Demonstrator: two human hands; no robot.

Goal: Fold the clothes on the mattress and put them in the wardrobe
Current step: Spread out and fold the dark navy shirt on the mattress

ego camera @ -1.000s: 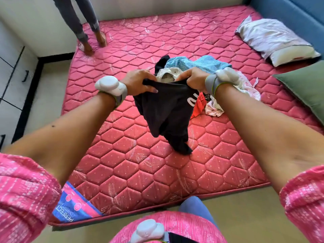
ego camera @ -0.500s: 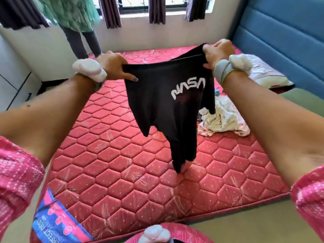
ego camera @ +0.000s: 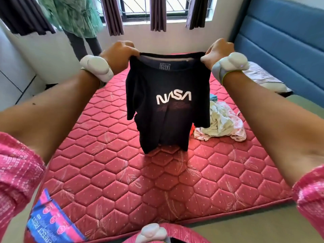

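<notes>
A black T-shirt (ego camera: 168, 109) with white NASA lettering hangs in the air above the red quilted mattress (ego camera: 140, 181). My left hand (ego camera: 119, 53) grips its left shoulder and my right hand (ego camera: 218, 51) grips its right shoulder, both raised at the same height. The shirt hangs straight, its hem just above the mattress. A heap of light-coloured clothes (ego camera: 222, 121) lies on the mattress to the right, partly hidden behind the shirt.
A pillow (ego camera: 263, 79) lies at the far right by the blue padded headboard (ego camera: 284, 50). Another person (ego camera: 82, 23) stands at the far left by the curtained window (ego camera: 157, 7). White cupboard fronts (ego camera: 14, 79) line the left wall.
The shirt was lifted out of the clothes heap, raised and turned, and now hangs spread between both hands with its front facing me. My view has tilted upward.
</notes>
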